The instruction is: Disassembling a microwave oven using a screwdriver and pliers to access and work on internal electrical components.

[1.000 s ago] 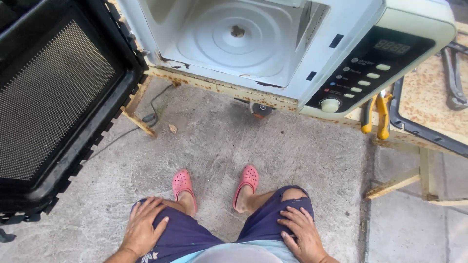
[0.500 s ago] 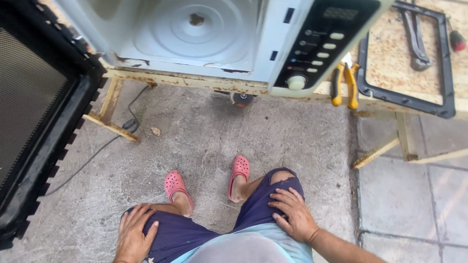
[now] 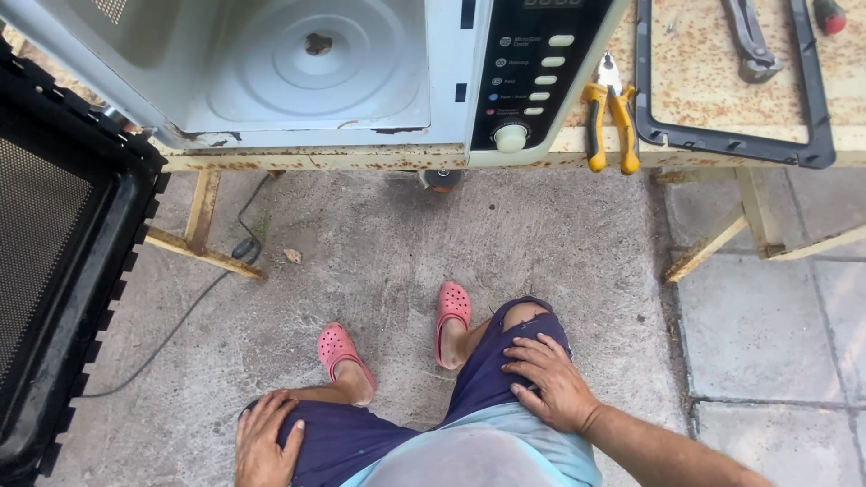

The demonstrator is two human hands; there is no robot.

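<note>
Item: black microwave door (image 3: 63,298), perforated mesh panel, swung open at far left of the microwave (image 3: 307,72), its frame edge lined with small tabs.

Item: black power cord (image 3: 194,302), trailing over the concrete floor (image 3: 397,243) below and left of the microwave, beside a yellowed counter leg.

Item: left hand (image 3: 266,442), lay flat on the left thigh of dark blue shorts (image 3: 361,446), well below the microwave; its grip was slack, fingers spread, holding nothing.

Item: pink clogs (image 3: 343,350), one on each foot, on the floor below the microwave.

Item: microwave, white, cavity open and showing a round ribbed floor with a centre hub; stood on a rusted, cream-painted counter (image 3: 722,63). The black control panel (image 3: 532,72) with pale buttons and a round knob formed its right end.

Item: right hand (image 3: 552,383), rested palm down on the right thigh, below the control panel; its grip was loose, fingers splayed on the cloth, holding nothing.

Item: yellow-handled pliers (image 3: 609,122), on the counter edge just right of the microwave, handles overhanging.

Item: black rectangular frame (image 3: 729,144), flat on the counter right of the pliers.

Item: grey metal tool (image 3: 747,41), lying inside the frame; kind could not be told.
</note>
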